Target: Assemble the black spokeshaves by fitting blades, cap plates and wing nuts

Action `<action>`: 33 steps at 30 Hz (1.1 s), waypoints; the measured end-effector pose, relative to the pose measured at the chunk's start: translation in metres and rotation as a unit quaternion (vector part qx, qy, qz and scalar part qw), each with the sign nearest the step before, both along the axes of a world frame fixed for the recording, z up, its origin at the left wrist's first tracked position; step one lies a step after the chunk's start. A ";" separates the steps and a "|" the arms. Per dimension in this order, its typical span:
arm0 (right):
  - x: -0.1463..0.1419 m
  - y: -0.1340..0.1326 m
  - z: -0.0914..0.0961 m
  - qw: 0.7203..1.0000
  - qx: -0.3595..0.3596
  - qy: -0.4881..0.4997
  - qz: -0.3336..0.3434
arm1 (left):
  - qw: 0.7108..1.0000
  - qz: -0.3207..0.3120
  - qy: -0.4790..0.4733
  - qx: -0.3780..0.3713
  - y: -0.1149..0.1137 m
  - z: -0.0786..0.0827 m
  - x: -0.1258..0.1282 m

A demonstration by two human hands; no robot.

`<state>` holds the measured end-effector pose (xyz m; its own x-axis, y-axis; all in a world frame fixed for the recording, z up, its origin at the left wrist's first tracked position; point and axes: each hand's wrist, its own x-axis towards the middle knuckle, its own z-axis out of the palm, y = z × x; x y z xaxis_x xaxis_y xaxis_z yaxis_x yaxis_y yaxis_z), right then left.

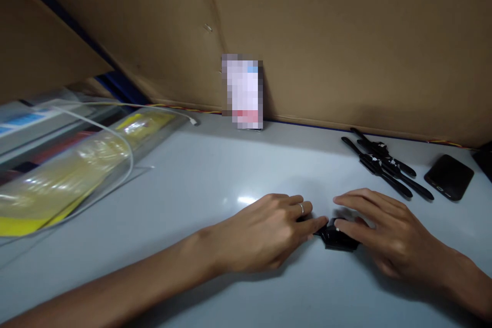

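Note:
A black spokeshave-like tool [340, 240] lies low on the grey table [192, 287], its wider, glossy middle showing between my two hands. My left hand [277, 228], with a ring on one finger, is closed around the tool's left end. Over the right end is my right hand [392, 236]; one fingertip presses on the middle part while another finger is raised above it. The right end of the tool is hidden beneath that hand. Several similar black tools [384, 164] with long handles lie in a group beyond my right hand.
A black phone-like device [449, 177] lies at the right. Another phone [246, 92], its screen blurred, leans on the cardboard wall [365, 36]. At the left are plastic-wrapped yellow packets [96, 164] and a white cable [130, 148].

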<state>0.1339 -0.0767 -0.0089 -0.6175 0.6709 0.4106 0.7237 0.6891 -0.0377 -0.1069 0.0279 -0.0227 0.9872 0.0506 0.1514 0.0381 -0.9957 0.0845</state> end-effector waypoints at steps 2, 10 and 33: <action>-0.001 -0.001 -0.001 1.000 -0.024 0.010 0.015 | 1.000 0.001 0.004 0.001 0.000 0.000 0.000; 0.000 -0.001 0.001 1.000 -0.021 0.015 0.014 | 1.000 0.000 0.010 0.001 0.001 -0.002 -0.001; -0.011 -0.003 -0.014 0.983 -0.148 0.090 -0.062 | 1.000 -0.003 0.004 0.006 0.000 -0.001 0.000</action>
<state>0.1230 -0.0796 -0.0234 -0.4583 0.8430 0.2815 0.7653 0.5353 -0.3573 -0.1066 0.0279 -0.0239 0.9885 0.0433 0.1447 0.0330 -0.9968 0.0724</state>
